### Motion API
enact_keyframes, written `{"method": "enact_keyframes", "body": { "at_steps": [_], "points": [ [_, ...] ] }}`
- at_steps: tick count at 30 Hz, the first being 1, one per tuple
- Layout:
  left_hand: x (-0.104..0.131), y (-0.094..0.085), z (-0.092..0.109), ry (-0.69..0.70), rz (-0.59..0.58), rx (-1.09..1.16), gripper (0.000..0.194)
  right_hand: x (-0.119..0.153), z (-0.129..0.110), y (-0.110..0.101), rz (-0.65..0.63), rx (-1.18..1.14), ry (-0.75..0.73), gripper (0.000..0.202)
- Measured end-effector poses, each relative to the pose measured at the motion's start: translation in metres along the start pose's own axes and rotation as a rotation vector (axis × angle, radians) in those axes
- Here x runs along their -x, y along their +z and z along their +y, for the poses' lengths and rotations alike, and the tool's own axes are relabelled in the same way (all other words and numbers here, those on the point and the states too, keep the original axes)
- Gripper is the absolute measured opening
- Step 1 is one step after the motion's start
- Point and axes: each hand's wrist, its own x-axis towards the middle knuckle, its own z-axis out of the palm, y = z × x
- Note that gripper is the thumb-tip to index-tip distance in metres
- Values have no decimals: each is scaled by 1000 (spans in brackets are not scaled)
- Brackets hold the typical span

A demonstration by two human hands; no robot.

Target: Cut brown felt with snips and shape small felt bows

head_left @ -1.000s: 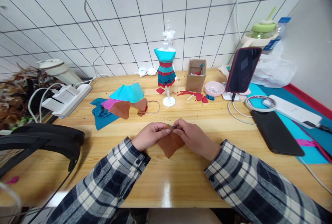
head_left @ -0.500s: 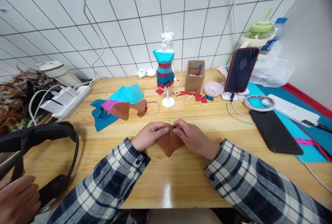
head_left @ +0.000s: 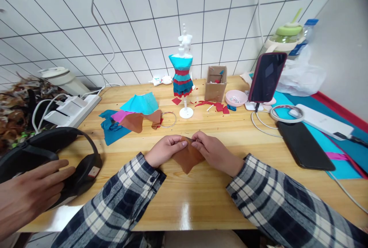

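A brown piece of fabric [head_left: 187, 161] hangs between my two hands, just over the front middle of the table. My left hand [head_left: 166, 150] pinches its upper left edge between thumb and fingers. Closed on the upper right edge is my right hand [head_left: 216, 152], its thumb and forefinger pressed together. Whether a needle or pin is between the fingers is too small to tell. Beyond my hands stands a small white dress form [head_left: 185, 43] wearing a turquoise, red and dark teal layered dress [head_left: 183, 72]. Left of it lie turquoise [head_left: 140, 103] and dark teal cloth pieces [head_left: 116, 136].
Another person's hand [head_left: 34, 192] rests at a black headset [head_left: 86, 171] on the left. A power strip [head_left: 76, 114] lies behind. A cardboard box [head_left: 215, 89], pink bowl [head_left: 236, 98], propped phone [head_left: 268, 77] and black phone [head_left: 306, 146] stand or lie to the right, with cables.
The other person's hand and the black headset have moved to the right and down onto the table. My hands and the brown fabric have hardly moved.
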Motion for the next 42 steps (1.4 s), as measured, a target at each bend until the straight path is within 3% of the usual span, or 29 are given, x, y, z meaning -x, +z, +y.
{"method": "enact_keyframes", "body": {
  "at_steps": [42],
  "points": [
    [0,1,0,-2,17,-16,29,1,-2,-1,-14,32,9,13]
  ]
}}
